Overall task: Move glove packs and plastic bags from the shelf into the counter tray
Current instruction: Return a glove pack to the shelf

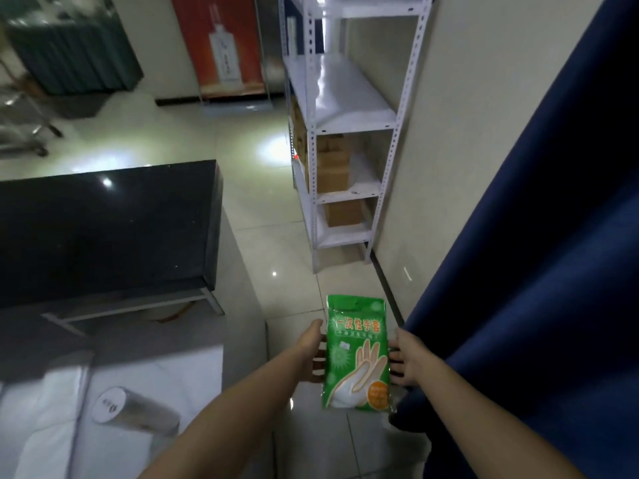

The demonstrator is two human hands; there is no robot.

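My left hand [316,354] and right hand [403,357] pinch the side edges of the green glove pack [356,354], held upright over the tiled floor [276,236]. A blue curtain [536,271] crowds my right arm. The black counter [103,229] is to my left, and the white shelf [345,98] with cardboard boxes [333,160] is ahead.

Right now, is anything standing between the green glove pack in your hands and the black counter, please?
Nothing visible does. The left hand and right hand hold the green glove pack over open floor, left of which stands the black counter. No tray shows.
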